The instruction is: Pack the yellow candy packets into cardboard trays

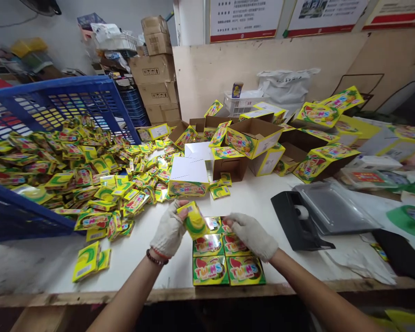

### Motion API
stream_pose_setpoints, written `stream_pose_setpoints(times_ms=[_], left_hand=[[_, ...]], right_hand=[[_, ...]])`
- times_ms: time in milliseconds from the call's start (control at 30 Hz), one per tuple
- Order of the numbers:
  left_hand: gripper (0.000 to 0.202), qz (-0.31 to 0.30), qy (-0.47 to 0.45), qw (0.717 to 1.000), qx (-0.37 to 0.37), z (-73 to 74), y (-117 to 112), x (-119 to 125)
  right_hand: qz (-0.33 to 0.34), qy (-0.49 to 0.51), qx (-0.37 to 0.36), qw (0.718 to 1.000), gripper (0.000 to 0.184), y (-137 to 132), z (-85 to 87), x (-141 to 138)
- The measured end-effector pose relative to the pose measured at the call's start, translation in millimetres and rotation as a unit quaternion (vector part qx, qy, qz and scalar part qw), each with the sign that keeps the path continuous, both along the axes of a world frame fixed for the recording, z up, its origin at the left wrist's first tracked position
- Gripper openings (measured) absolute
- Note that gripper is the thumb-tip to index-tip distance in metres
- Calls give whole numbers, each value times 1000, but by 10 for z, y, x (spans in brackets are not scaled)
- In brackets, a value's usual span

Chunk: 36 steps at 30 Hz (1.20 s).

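Note:
My left hand (168, 233), in a white knit glove, pinches a small yellow-and-green box (198, 220) tilted above the table. Below it lies a block of small printed boxes (210, 270) in two columns, with watermelon pictures and colourful lettering facing up. Gloved as well, my right hand (254, 236) has its fingers curled onto a box at the far right of that block; its thumb is mostly hidden. Just beyond my left hand stands a larger carton (188, 186) with a white top. Two yellow boxes (86, 263) lie to the left.
A big pile of small boxes (97, 175) spills from a tipped blue plastic crate (121, 110) on the left. Several open display cartons (252, 136) are heaped at the back. To the right are a black tape dispenser (292, 221) and a clear plastic tray (335, 207).

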<state>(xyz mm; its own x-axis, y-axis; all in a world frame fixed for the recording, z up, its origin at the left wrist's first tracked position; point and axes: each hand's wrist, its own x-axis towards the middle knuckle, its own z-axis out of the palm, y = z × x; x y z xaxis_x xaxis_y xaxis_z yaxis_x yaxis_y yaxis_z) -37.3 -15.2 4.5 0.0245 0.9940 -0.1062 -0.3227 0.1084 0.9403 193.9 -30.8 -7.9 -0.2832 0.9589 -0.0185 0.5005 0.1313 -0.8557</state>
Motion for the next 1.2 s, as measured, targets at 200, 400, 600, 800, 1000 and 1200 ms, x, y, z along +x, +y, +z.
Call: stream_pose_setpoints(times_ms=[200,400,600,800,1000,1200], left_hand=[[53,-95,-59,992,64,225,35,717],[44,2,229,931,283,238,216,885],[43,-77,374,848,368,76,178,792],[41,-101,537,687,480,-29,175,786],[49,-35,515,815,262,-304,208,534],[25,-52,500,860,91,-545,154,397]], right_hand=[[-14,234,-74,969,50,205,242,-156],[-4,117,92,989,49,348,552,241],[-35,219,-20,975,37,248,424,431],[-60,263,-125,955,34,316,269,414],[-60,-2,-37,998,18,563,-136,479],[-15,-88,138,986,23,381,-587,316]])
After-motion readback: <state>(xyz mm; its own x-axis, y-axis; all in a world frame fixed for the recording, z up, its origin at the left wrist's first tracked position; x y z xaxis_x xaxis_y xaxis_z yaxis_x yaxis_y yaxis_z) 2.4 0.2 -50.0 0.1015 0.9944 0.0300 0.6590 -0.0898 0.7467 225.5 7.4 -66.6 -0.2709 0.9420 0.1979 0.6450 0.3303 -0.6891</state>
